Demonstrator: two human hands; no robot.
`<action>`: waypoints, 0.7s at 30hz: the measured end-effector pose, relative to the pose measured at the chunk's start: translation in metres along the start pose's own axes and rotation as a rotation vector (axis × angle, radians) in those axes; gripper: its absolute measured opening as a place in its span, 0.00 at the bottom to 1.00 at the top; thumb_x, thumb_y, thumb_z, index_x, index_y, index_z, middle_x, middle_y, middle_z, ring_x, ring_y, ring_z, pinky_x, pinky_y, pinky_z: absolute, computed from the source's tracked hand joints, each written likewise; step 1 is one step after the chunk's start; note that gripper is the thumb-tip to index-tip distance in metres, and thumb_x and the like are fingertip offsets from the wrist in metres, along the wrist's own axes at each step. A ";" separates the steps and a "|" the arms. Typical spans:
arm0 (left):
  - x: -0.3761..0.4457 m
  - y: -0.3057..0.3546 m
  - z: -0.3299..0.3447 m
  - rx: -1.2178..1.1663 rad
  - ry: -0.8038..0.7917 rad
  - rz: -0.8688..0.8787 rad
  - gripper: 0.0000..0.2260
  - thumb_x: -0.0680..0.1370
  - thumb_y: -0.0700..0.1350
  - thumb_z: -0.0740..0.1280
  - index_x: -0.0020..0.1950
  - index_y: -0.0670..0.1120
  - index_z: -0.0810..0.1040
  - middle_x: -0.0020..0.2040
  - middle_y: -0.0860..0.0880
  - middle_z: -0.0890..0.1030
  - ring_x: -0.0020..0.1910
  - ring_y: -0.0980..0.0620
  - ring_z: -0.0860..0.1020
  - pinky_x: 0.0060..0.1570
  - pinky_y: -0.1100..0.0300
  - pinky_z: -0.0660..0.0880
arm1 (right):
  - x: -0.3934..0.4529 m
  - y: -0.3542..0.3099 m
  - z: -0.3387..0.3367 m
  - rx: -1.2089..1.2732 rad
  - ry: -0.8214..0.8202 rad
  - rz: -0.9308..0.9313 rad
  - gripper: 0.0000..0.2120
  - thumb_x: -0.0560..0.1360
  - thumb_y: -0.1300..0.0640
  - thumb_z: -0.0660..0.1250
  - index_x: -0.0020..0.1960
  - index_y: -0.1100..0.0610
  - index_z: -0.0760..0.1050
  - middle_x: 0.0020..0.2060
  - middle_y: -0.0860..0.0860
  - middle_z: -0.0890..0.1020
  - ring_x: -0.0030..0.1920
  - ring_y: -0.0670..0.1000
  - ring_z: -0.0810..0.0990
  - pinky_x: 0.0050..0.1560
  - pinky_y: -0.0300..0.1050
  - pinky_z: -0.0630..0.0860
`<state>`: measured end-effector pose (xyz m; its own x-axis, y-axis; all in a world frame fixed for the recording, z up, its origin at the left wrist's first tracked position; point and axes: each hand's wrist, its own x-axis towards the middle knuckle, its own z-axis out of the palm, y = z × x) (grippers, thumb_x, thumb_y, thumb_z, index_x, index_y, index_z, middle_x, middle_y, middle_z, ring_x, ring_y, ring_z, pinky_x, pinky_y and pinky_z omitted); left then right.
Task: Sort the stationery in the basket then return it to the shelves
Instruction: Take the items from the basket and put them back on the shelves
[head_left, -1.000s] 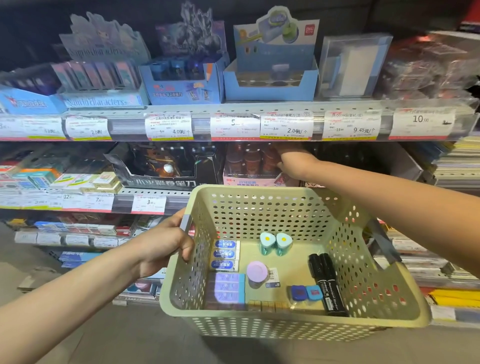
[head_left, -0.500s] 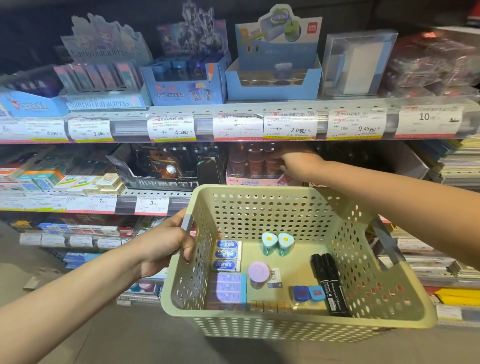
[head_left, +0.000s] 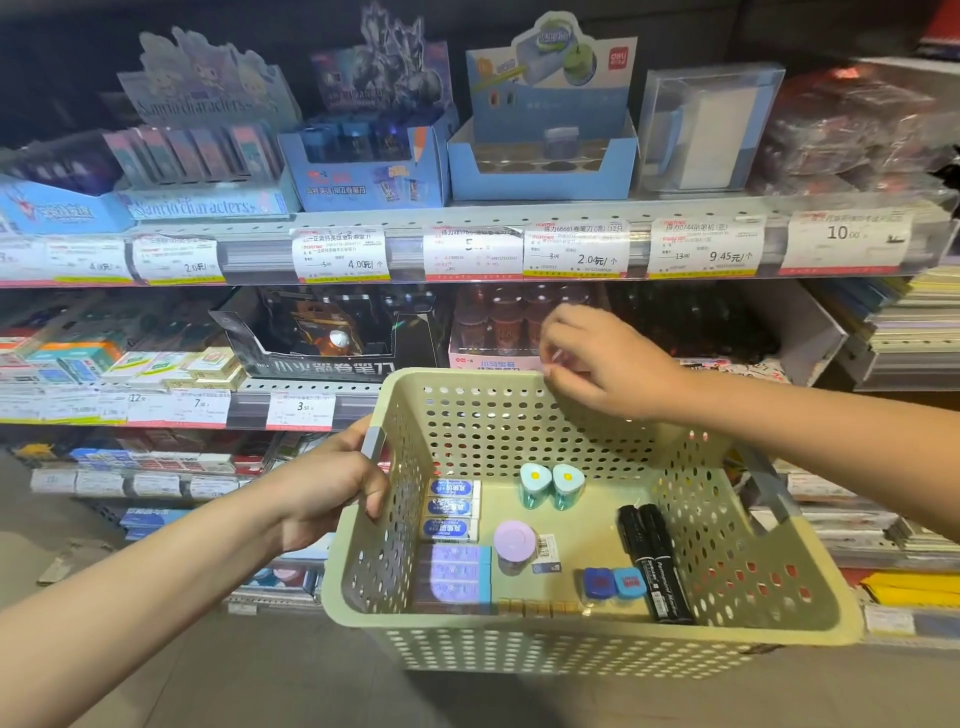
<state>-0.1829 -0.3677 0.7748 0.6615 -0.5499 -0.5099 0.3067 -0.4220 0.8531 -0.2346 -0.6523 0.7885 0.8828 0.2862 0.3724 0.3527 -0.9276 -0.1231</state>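
Note:
My left hand (head_left: 332, 493) grips the grey left handle of a pale green perforated basket (head_left: 779, 587). Inside lie three white-and-blue erasers (head_left: 452, 509), a stack of purple boxes (head_left: 452, 577), two teal sharpeners (head_left: 550, 486), a lilac round sharpener (head_left: 514, 543), two small blue items (head_left: 613, 582) and two black markers (head_left: 657, 564). My right hand (head_left: 608, 364) hovers over the basket's far rim, in front of a pink display box of round sharpeners (head_left: 498, 322) on the middle shelf. Its fingers are loosely curled and I see nothing in them.
The top shelf (head_left: 519, 213) carries blue display boxes and a clear box above a row of price tags. A black display box (head_left: 332, 343) and eraser packs (head_left: 171, 364) sit left of the pink box. Stacked notebooks (head_left: 914, 332) fill the right side. Grey floor lies below.
My right hand has drawn back out of the middle shelf toward the basket's far rim. The left hand and basket stay as they were.

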 end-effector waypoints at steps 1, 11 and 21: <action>0.001 0.000 0.000 -0.004 -0.003 -0.003 0.36 0.53 0.29 0.58 0.58 0.51 0.74 0.42 0.38 0.76 0.36 0.43 0.75 0.35 0.57 0.73 | -0.005 -0.005 -0.001 0.008 -0.023 -0.045 0.11 0.73 0.50 0.58 0.43 0.56 0.75 0.41 0.49 0.75 0.43 0.48 0.73 0.47 0.45 0.71; 0.000 -0.002 0.002 -0.015 0.000 0.020 0.34 0.51 0.30 0.57 0.55 0.49 0.75 0.44 0.39 0.75 0.39 0.43 0.74 0.36 0.56 0.71 | -0.013 -0.059 0.032 -0.009 -0.599 -0.216 0.15 0.74 0.51 0.66 0.58 0.55 0.77 0.53 0.50 0.79 0.49 0.49 0.78 0.45 0.43 0.75; -0.007 0.001 0.005 -0.028 0.003 0.009 0.35 0.53 0.29 0.57 0.55 0.53 0.75 0.40 0.41 0.77 0.35 0.43 0.76 0.37 0.55 0.73 | -0.017 -0.077 0.064 -0.158 -0.790 -0.181 0.29 0.70 0.48 0.71 0.67 0.54 0.68 0.62 0.53 0.74 0.55 0.57 0.76 0.42 0.44 0.69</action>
<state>-0.1906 -0.3682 0.7787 0.6665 -0.5516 -0.5016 0.3199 -0.3962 0.8607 -0.2573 -0.5700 0.7333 0.7953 0.4641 -0.3900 0.5145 -0.8570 0.0294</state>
